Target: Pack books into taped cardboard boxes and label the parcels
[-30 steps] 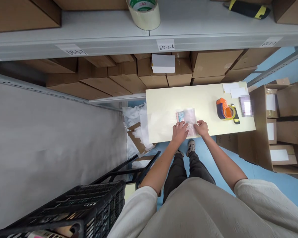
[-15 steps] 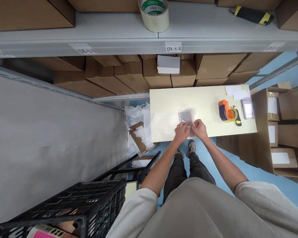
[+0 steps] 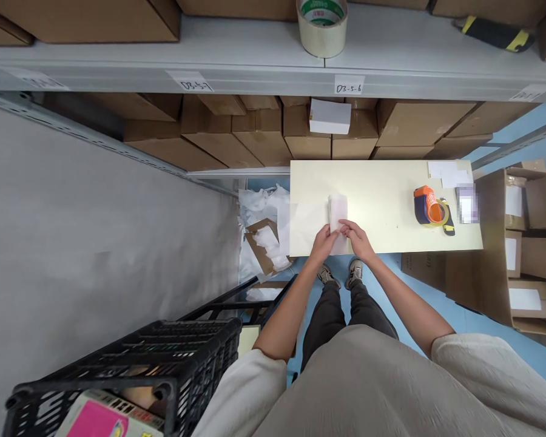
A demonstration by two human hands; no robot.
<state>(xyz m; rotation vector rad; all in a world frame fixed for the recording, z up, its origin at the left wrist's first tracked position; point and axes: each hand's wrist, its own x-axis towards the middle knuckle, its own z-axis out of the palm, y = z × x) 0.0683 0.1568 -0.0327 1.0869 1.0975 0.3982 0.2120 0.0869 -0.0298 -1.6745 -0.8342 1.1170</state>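
A small flat packet in translucent whitish wrapping (image 3: 338, 209) is held near the front edge of the pale table (image 3: 377, 206). My left hand (image 3: 324, 244) grips its lower left corner between thumb and fingers. From the other side, my right hand (image 3: 357, 240) pinches the wrapping at the lower right, fingertips close to those of the left. Below the hands, a thin flap of the wrapping hangs toward the table edge. What is inside shows only as a faint pinkish tint.
An orange and blue tape dispenser (image 3: 428, 206) lies at the table's right beside a utility knife (image 3: 448, 224) and papers (image 3: 450, 173). Cardboard boxes (image 3: 486, 243) stand right. A black crate (image 3: 200, 358) is at lower left. A shelf (image 3: 255, 45) with a tape roll (image 3: 322, 30) crosses above.
The packet looks narrower, and its coloured printed edge no longer shows. Both hands have shifted their hold on the wrapping. My view has swung slightly left.
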